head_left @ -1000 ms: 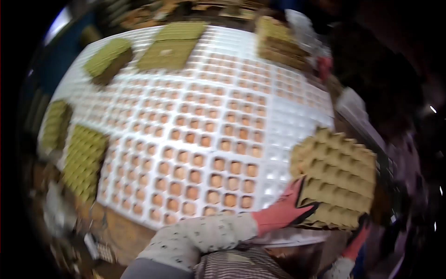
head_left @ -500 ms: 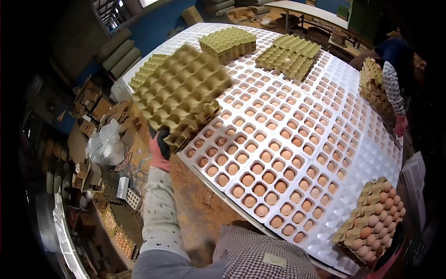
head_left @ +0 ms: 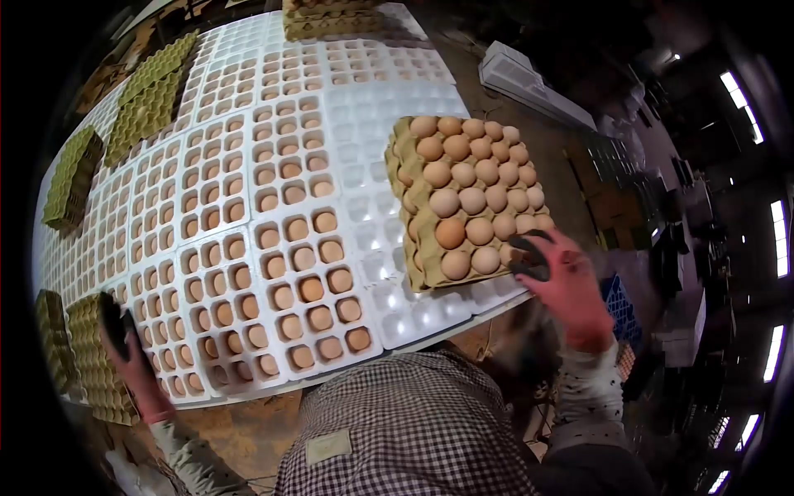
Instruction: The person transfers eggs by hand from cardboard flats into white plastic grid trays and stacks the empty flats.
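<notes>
My right hand (head_left: 571, 285), in a pink glove with dark fingertips, reaches over the near right corner of a stack of pulp egg trays (head_left: 413, 240). Its fingers are apart and curved over the brown eggs (head_left: 488, 198) on the top layer. The stack rests at the edge of the white moulded trays. On the far left, my left hand (head_left: 131, 355) is open, fingers stretched up, right beside a pulp egg tray (head_left: 95, 351). White trays with eggs in their square cells (head_left: 306, 289) spread between my hands.
More pulp trays (head_left: 153, 91) lie on the far left of the table, with another pulp stack (head_left: 331, 21) at the back. A white tray strip (head_left: 393, 256) without eggs runs under the right-hand stack. White boxes (head_left: 529, 83) stand beyond the right edge.
My view has swung right. My left hand has let go of the raised pulp trays, now lower at the left. My right hand has come up over the eggs on the right stack.
</notes>
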Demonstrator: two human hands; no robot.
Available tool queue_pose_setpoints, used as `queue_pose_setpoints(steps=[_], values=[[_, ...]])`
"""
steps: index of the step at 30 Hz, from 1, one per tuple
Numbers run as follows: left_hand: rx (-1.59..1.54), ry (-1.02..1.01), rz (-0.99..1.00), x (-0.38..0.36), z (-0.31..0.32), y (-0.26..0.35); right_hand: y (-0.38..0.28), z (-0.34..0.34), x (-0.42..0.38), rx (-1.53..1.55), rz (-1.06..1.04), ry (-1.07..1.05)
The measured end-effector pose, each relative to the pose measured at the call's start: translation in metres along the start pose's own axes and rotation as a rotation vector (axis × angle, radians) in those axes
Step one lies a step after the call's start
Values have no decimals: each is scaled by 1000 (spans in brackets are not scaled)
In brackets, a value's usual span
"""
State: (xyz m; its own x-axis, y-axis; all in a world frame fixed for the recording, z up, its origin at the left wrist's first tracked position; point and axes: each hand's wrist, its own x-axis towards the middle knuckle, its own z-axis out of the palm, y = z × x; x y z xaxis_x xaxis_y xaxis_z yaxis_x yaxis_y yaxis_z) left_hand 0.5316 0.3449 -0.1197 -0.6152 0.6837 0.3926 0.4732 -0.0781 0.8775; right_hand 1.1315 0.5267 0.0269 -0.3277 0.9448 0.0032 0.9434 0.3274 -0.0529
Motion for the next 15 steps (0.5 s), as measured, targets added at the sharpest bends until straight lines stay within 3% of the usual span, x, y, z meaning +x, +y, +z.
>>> queue_pose_setpoints(steps=[4,5,6,7,8,10,12,15], values=[[-26,-669,330,-48,213,158,-10,34,18,-207,-240,-57],[-21,-722,405,-63,255,182,-7,39,22,-187,-257,-80],[186,-769,557,-74,286,199,1,41,23,-171,-266,-108],[251,-836,624,-82,314,212,16,41,15,36,-286,63],[317,-866,624,-95,339,217,40,45,4,310,-122,106],[298,-841,666,-107,366,215,85,42,-6,1470,175,105],[152,-926,453,-94,368,221,139,31,-17,1631,269,31],[-548,-799,-246,-97,373,221,170,23,-10,742,48,-99]])
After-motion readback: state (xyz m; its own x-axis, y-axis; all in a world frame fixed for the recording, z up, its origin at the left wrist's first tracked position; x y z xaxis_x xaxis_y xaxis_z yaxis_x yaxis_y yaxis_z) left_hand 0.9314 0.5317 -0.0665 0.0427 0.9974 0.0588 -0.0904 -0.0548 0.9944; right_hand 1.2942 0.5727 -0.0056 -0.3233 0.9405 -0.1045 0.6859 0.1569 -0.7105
